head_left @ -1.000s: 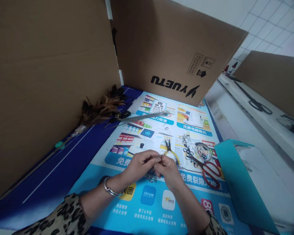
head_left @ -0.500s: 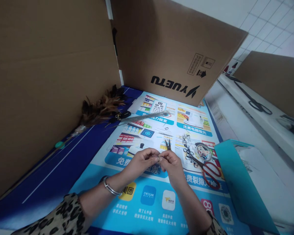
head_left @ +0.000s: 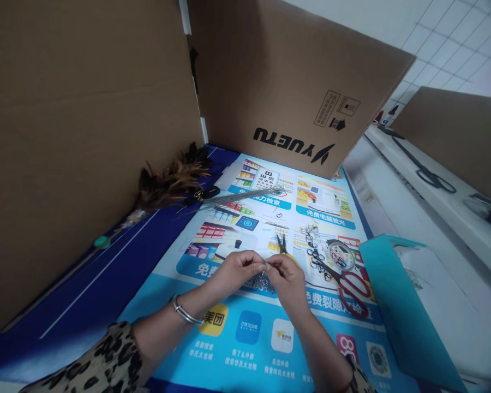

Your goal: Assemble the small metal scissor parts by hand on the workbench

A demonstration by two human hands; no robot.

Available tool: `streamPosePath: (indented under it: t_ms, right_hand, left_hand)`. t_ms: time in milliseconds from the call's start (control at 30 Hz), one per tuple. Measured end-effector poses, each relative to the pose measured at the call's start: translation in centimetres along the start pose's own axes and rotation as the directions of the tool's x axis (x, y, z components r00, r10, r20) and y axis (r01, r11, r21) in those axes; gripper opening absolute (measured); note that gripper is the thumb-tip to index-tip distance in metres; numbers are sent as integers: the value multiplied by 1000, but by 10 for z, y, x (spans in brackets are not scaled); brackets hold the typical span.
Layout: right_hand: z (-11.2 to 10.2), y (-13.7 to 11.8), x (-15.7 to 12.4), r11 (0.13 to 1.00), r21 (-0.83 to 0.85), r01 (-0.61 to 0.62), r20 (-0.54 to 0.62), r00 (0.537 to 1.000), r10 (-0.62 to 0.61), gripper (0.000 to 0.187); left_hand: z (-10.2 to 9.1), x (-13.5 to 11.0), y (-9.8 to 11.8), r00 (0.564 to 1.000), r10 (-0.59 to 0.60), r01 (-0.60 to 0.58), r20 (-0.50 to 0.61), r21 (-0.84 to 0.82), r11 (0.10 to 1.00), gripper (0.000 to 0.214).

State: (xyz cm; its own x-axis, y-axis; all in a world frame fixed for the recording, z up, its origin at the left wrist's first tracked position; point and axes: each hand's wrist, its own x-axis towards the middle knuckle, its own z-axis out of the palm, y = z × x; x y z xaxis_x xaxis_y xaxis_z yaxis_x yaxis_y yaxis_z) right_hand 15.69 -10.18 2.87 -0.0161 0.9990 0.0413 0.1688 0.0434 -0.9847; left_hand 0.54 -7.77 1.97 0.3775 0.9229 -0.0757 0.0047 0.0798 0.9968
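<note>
My left hand and my right hand meet over the printed sheet, thumbs and fingertips pinched together. Whatever lies between them is too small to make out. Just beneath the fingers is a cluster of small shiny, clear-looking pieces, partly covered by my hands. Pliers lie beyond my right hand, jaws pointing away; their yellow handle is mostly hidden behind it. To the right are red-handled scissors, with a loose heap of small black and clear loops by the blades.
A bundle of thin metal wires lies farther back. At the left rests a feather duster against a cardboard wall; another cardboard panel stands behind. A round clear dish and a teal box are on the right.
My right hand's fingers have shifted slightly, showing more of the shiny pieces beneath and some of the pliers' yellow handle. Both hands remain pinched together.
</note>
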Motion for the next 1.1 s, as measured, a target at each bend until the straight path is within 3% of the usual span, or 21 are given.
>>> streamPosePath:
  t_ms: [200, 433, 600, 767, 867, 1100]
  right_hand:
    - [-5, -1, 4, 990, 118, -76, 80, 995, 67, 9]
    - [-7, -1, 6, 963, 224, -147, 142, 983, 118, 16]
    - [-3, -1, 5, 955, 261, -140, 126, 986, 110, 13]
    - [0, 0, 4, 950, 281, -137, 143, 985, 100, 13]
    - [0, 1, 4, 948, 283, -146, 158, 982, 104, 13]
    - [-2, 1, 3, 939, 315, -138, 170, 982, 87, 9]
  left_hand:
    - [-1, 1, 1, 998, 50, -49, -22, 56, 997, 19]
    - [5, -4, 8, 1000, -19, 20, 8, -186, 982, 19]
    - [8, -5, 8, 990, -85, 53, -111, -263, 963, 15]
    - [9, -4, 1, 983, -119, 68, -141, -325, 943, 15]
    - [9, -4, 0, 985, -131, 79, -115, -376, 923, 15]
    - [4, -4, 6, 991, -115, 136, 76, -432, 891, 16]
